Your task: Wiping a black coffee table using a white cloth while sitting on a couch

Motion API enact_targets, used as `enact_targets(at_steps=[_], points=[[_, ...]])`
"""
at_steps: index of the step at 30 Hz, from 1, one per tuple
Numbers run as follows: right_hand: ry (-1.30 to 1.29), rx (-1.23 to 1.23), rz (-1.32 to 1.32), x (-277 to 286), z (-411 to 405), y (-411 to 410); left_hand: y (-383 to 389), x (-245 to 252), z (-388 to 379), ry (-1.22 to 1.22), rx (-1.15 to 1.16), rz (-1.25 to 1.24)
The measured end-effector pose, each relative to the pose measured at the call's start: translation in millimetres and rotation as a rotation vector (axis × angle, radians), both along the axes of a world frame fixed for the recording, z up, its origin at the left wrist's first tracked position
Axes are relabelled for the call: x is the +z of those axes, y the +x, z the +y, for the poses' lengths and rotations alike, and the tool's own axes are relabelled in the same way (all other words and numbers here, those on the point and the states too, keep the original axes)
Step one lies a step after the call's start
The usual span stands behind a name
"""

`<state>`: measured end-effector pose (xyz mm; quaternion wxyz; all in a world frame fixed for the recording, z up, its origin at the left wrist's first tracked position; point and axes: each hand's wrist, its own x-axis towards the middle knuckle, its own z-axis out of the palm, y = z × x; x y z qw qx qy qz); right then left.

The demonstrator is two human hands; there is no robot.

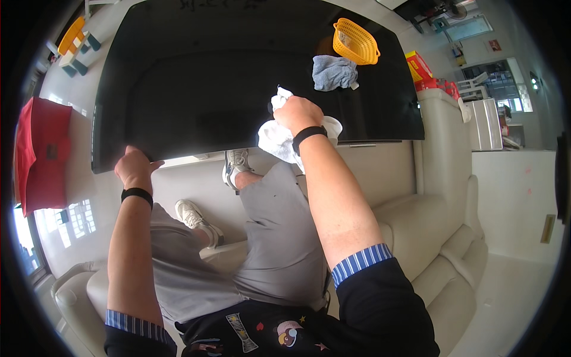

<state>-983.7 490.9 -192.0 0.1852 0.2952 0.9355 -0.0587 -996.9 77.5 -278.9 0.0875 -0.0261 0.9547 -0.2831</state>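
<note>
My right hand (299, 114) is closed on a white cloth (279, 139) at the near edge of a glossy black table (200, 89). Part of the cloth sticks up beyond the fist, and the rest hangs over the table's edge. My left hand (135, 166) rests at the table's near left corner, thumb pointing right along the edge; no object shows in it. Beyond my right hand, a crumpled blue-grey cloth (333, 73) lies on the tabletop. Behind that cloth stands a yellow plastic basket (363, 47), with something pale inside that I cannot make out.
A cream leather sofa (428, 214) runs along the near and right sides. Red and yellow packages (419, 69) sit at its right end. A red cloth-covered item (47, 151) stands left of the table. Farther left is a small stool with an orange part (72, 35).
</note>
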Motion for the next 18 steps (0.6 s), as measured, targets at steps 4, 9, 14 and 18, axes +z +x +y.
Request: enact_targets(at_steps=[4, 9, 14, 18], points=[[0.015, -0.001, -0.003, 0, 0, 0, 1, 5, 5, -0.025, -0.01, -0.011], [0.012, 0.003, -0.011, 3, -1, 0, 0, 12, 6, -0.002, 0.0, -0.028], [-0.001, -0.036, -0.026, 3, -1, -3, 0, 11, 6, 0.003, -0.002, -0.016], [0.004, -0.033, -0.014, 3, -2, -2, 0, 10, 5, 0.015, -0.003, -0.014]])
